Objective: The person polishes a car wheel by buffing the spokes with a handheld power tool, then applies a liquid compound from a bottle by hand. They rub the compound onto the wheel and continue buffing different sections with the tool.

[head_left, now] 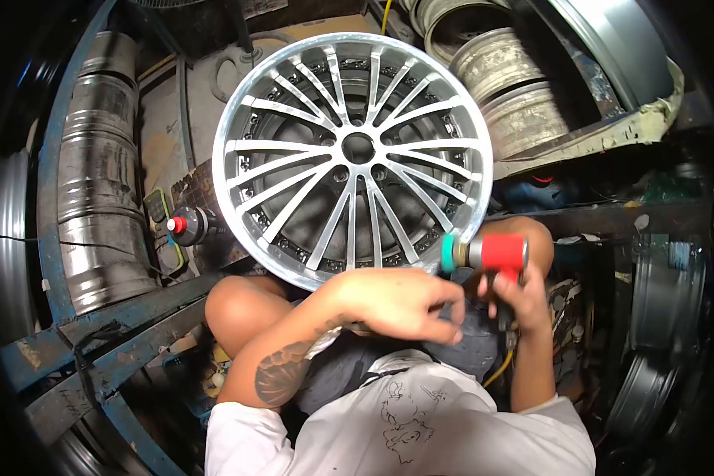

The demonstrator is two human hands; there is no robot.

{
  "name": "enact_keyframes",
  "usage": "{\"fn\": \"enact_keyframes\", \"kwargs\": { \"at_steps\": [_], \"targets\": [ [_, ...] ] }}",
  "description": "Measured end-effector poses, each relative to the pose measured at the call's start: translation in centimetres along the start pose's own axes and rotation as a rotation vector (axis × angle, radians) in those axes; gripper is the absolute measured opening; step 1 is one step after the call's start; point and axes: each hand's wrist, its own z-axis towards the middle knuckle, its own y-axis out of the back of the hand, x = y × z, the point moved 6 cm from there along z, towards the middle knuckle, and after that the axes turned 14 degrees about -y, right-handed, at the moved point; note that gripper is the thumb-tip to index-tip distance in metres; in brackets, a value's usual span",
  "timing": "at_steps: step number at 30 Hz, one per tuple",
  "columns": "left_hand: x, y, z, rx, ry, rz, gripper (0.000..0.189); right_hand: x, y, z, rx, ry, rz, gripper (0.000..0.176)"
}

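Note:
A silver multi-spoke wheel rim lies face up in front of my knees. My right hand is wrapped round the handle of a red power tool, which has a green round pad on its left end. The pad is close to the lower right edge of the rim; whether they touch is unclear. My left hand is below the rim, left of the tool, with its fingers bent and apart and nothing between them. A yellow hose runs down below the tool.
A dark bottle with a red cap lies left of the rim. Metal barrels stand on the far left beside a blue frame. Worn rims are stacked at the upper right, and more rims stand on the right.

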Motion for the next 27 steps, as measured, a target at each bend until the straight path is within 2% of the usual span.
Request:
{"fn": "enact_keyframes", "kwargs": {
  "at_steps": [1,3,5,7,8,9,10,13,14,17,20,21,22,23,24,26,27],
  "targets": [
    [-0.5,-0.4,-0.6,0.038,0.037,-0.029,0.042,-1.8,0.1,-2.0,-0.022,-0.082,-0.023,0.044],
    [-0.5,0.1,-1.1,-0.017,0.086,-0.051,0.041,-5.4,-0.1,-5.6,0.011,-0.221,-0.041,0.04],
    [0.4,1.0,-1.4,-0.118,0.128,0.088,0.043,-9.2,-0.1,-8.6,0.024,-0.36,-0.059,0.04],
    [1.9,0.7,-1.6,-0.218,0.118,0.151,0.044,-13.6,0.8,-10.6,-0.037,-0.345,-0.128,0.05],
    [2.7,0.3,-1.6,-0.234,0.106,0.197,0.044,-14.0,1.3,-11.4,0.001,-0.325,-0.329,0.052],
    [2.9,0.3,-1.6,-0.258,0.088,0.249,0.044,-13.2,1.7,-11.8,0.038,-0.298,-0.537,0.055],
    [1.8,-0.3,-1.5,-0.123,0.276,0.185,0.043,-12.5,2.0,-12.0,0.067,-0.266,-0.743,0.057],
    [2.3,-1.1,-1.8,-0.111,0.231,0.109,0.045,-10.3,1.5,-10.7,0.228,-0.358,-0.914,0.064],
    [2.8,-0.7,-2.2,-0.149,0.249,0.153,0.045,-9.7,1.5,-10.1,0.245,-0.337,-0.978,0.071],
    [3.4,1.7,-4.2,-0.242,0.346,0.278,0.045,-7.1,0.6,-8.8,0.367,-0.34,-1.446,0.072],
    [3.3,5.4,-7.4,-0.431,0.527,0.455,0.046,-0.7,-0.9,-5.7,0.454,-0.276,-1.589,0.071],
    [3.3,6.4,-8.6,-0.493,0.606,0.531,0.045,2.0,-1.3,-4.0,0.396,-0.155,-1.583,0.066],
    [3.1,7.4,-10.0,-0.659,0.659,0.613,0.044,4.1,-1.1,-2.0,0.293,0.055,-1.386,0.062],
    [3.2,8.5,-11.0,-0.714,0.772,0.747,0.042,5.5,-1.0,1.2,0.278,0.218,-1.306,0.058],
    [3.0,9.4,-11.8,-0.755,0.798,0.85,0.04,9.2,-2.0,3.8,0.178,0.195,-1.548,0.051],
    [3.3,10.5,-12.9,-0.82,0.822,0.966,0.038,10.7,-1.7,10.6,0.01,0.382,-1.42,0.042],
    [3.8,10.8,-13.3,-0.846,0.823,0.979,0.039,11.4,-2.2,13.7,-0.035,0.332,-1.479,0.044]
  ]
}}
